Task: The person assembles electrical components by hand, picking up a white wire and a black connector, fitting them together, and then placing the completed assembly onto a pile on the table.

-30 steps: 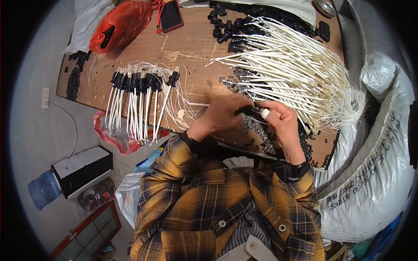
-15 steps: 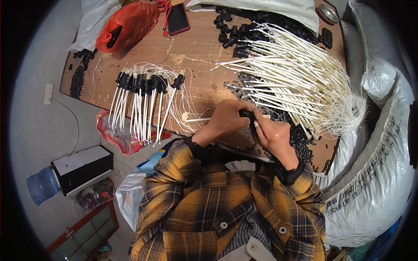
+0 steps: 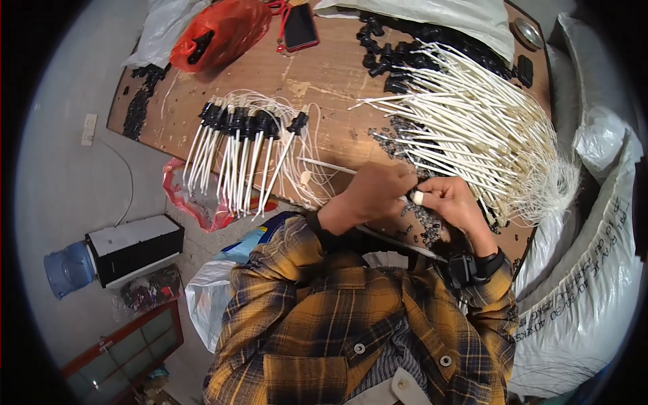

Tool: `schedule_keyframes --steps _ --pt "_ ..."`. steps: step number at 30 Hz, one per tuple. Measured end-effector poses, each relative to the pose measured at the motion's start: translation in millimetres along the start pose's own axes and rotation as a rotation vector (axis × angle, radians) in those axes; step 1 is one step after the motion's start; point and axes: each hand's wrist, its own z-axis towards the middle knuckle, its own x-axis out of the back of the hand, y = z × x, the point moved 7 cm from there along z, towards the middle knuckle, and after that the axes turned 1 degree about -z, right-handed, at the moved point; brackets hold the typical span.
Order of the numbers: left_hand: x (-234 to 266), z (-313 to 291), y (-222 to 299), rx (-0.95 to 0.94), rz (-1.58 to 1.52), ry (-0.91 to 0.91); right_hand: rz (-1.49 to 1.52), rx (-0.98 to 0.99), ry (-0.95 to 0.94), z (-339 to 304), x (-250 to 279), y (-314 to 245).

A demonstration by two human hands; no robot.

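The left hand (image 3: 379,192) grips a white tube (image 3: 325,164) that sticks out leftward; the right hand's (image 3: 457,202) narrow grip meets a dark part (image 3: 413,194), its hold unclear. Both are near the tabletop's (image 3: 331,74) front edge, bare wood beyond.

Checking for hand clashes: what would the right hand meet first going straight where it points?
Likely the left hand, close ahead; depth and the narrow gap between are hard to judge.

Single fisheye view, from the person's head, facing down, near above the table (image 3: 337,74)
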Motion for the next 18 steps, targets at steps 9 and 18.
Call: schedule_keyframes --steps 9,18 --pt "24 -18 -14 0.014 -0.015 0.198 -0.038 0.215 0.226 -1 -17 -16" --pt "129 -59 -89 0.366 0.744 0.558 -0.538 0.678 0.373 -10 -32 -62"
